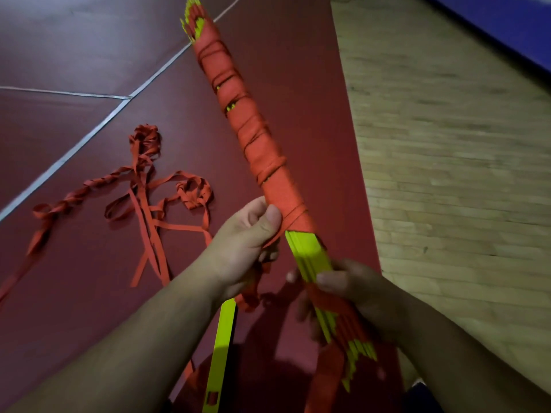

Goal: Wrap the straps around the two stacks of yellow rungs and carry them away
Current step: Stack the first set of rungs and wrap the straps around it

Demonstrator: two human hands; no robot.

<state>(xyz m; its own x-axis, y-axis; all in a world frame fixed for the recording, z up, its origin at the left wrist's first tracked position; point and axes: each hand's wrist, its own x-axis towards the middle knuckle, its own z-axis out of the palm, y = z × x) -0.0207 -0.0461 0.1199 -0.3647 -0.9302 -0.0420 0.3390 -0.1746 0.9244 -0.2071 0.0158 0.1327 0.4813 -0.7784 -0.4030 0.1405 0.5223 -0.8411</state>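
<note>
A long stack of yellow rungs (310, 251) slants from the bottom right up to the top centre, most of its length bound in orange-red strap (253, 129). My left hand (241, 245) pinches the strap at the lower edge of the wrapping, thumb against the bundle. My right hand (354, 290) grips the stack lower down, over a band of strap. A second yellow rung (220, 353) lies below my left forearm; how many lie there is hidden.
Loose, tangled strap (143, 198) trails over the dark red mat (74, 55) to the left. White seam lines cross the mat. A wooden floor (462, 174) runs along the right, with a blue edge (507, 25) at the top right.
</note>
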